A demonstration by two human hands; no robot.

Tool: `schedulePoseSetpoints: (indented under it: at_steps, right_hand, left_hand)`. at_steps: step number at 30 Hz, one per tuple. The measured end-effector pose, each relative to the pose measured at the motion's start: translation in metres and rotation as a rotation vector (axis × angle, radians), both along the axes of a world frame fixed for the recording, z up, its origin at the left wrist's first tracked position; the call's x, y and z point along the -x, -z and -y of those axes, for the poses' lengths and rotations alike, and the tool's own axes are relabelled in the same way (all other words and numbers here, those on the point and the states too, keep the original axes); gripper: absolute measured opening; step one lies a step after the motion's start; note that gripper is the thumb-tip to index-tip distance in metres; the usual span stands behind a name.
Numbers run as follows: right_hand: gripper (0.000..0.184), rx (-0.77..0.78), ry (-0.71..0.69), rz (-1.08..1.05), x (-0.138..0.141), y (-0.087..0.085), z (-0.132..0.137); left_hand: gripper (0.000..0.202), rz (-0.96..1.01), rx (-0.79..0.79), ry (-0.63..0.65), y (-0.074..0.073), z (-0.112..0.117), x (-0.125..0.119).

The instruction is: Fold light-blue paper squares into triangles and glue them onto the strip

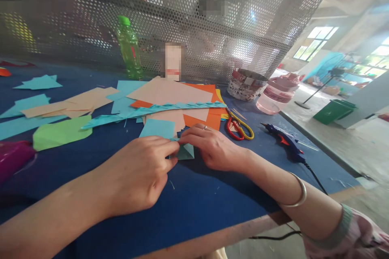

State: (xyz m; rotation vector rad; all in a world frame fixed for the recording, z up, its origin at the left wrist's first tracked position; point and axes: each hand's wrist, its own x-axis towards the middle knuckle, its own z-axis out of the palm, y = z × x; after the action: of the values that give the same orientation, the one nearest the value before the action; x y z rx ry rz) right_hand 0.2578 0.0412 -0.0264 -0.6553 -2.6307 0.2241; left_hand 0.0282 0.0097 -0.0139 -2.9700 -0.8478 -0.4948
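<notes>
Hands together, no gap: left hand [136, 174] and right hand [212, 147] meeting over blue table cover [182, 214], both clamped on small folded teal paper piece [186, 153]. Piece pinched between fingertips, near table's front edge, just right of centre, partly hidden by fingers. Exact fold shape not readable. Metal ring [205, 127] on right hand; metal bangle [296, 192] around right wrist; pink sleeve [343, 234] pushed back on right forearm.

Just behind hands: light blue paper square [156, 128], tucked against stack of peach and orange paper sheets [194, 115]. Long pleated teal paper strip [152, 111] lying across stack, tail end running left. Right of stack: scissors with red and yellow handles [238, 127], then blue hot glue gun [285, 143], black cord trailing off table. Farther back right: paper-covered tub [246, 85] beside pink plastic jar [275, 97].

Left of hands: light blue paper offcuts [38, 83], peach paper strips [69, 103], green paper cutout [60, 132]. Magenta object [15, 160] at left edge, kind unclear. Green plastic bottle [129, 46] upright against perforated metal screen [237, 20].
</notes>
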Motion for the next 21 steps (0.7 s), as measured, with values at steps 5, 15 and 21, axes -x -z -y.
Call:
schedulePoseSetpoints:
  at_steps: [5,15,21]
  right_hand:
    - [0.057,0.065,0.013,0.044,-0.0014,0.0020,-0.0023]
    - [0.026,0.092,0.025,-0.043,-0.0022,-0.0003,-0.0024]
    - [0.016,0.147,0.042,-0.092,0.0021,0.0012,0.0037]
  left_hand:
    - [0.032,-0.088,0.014,-0.003,-0.0038,-0.0004,-0.0005]
    - [0.033,-0.054,-0.028,0.003,0.0000,-0.0042,0.0003]
    - [0.034,-0.035,-0.066,0.003,0.0044,-0.0071,-0.0004]
